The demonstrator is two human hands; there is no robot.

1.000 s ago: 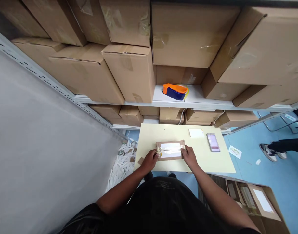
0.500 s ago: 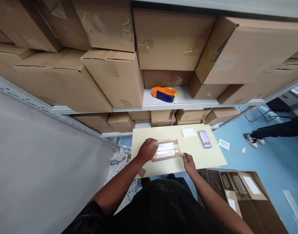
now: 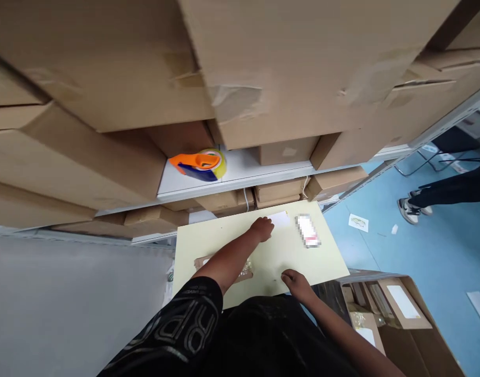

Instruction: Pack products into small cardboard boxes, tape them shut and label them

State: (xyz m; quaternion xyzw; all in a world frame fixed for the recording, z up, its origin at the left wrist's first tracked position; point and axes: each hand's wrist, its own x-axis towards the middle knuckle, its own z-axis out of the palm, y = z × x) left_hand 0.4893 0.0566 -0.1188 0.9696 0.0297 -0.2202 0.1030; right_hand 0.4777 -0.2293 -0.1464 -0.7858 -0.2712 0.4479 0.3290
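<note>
My left hand (image 3: 262,229) reaches across the table, its fingers curled down at the left edge of a white paper label or stack of labels (image 3: 279,218). Whether they grip the paper is hidden. Under my left forearm lies a flat brown cardboard parcel (image 3: 245,275) with clear tape and white paper on it, mostly covered by the arm. Close to the table's front edge, my right hand (image 3: 295,284) is closed with thumb and fingers together. Anything inside it is too small or hidden to make out.
On the pale yellow table (image 3: 235,296) lies a pixelated phone-like object (image 3: 308,230). An orange and blue tape dispenser (image 3: 200,164) sits on the shelf (image 3: 243,162) among cardboard boxes. At right stands an open carton (image 3: 412,356) holding parcels. Another person's legs (image 3: 447,191) are beyond.
My left hand has left the parcel and moved right to the white paper. My right hand has come away from the parcel's right end. The parcel now sits further left, and the view has shifted.
</note>
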